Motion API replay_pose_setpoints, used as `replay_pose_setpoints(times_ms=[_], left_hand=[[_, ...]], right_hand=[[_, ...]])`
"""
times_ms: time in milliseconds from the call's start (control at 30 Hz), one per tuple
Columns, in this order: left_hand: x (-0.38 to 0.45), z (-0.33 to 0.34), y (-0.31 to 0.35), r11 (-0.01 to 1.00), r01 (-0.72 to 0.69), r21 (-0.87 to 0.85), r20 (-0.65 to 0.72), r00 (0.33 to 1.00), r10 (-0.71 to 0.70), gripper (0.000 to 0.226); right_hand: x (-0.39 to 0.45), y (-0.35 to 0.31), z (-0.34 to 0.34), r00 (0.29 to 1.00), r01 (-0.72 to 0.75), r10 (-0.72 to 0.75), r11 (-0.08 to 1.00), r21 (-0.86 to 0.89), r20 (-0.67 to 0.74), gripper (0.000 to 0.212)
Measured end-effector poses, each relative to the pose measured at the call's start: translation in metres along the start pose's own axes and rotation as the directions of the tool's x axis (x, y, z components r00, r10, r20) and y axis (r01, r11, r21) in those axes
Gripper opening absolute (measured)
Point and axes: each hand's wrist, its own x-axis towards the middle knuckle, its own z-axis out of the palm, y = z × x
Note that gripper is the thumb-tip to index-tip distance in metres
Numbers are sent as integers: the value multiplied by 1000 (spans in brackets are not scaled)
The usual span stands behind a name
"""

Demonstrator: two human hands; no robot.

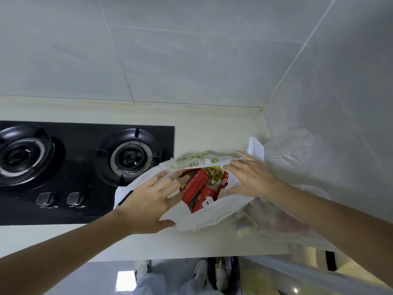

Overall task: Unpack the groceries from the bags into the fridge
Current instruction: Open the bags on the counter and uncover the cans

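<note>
The bag [204,218] on the bench [212,133] is spread by both open hands, left hand [148,201] and right hand [251,177]; its red packets [194,186] are not yet unpacked.

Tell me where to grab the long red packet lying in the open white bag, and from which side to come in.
Grip the long red packet around its middle, coming from above through the bag's mouth. It lies on top of the other packets, slanted, with its middle bare. The white bag walls close it in at the sides, and the left hand and right hand already spread the opening.
</note>
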Motion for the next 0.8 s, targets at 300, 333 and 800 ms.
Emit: replay_pose_setpoints(times_ms=[300, 333, 800], left_hand=[[3, 30, -25, 987, 158, 5, 219, 963, -155, 104], [5, 36, -26, 985, 172, -2, 228, 959, -167, 105], [80, 83, -11, 939, 295, -177, 184, 947, -263, 87]], right_hand=[[-26, -12, 26, 991, -63, 49, 992, 111, 123, 110], [-27, -13, 31, 991, -64, 50, 991, 115, 121, 111], [10, -9, 82, 960, -208, 166, 962, 177, 225, 131]])
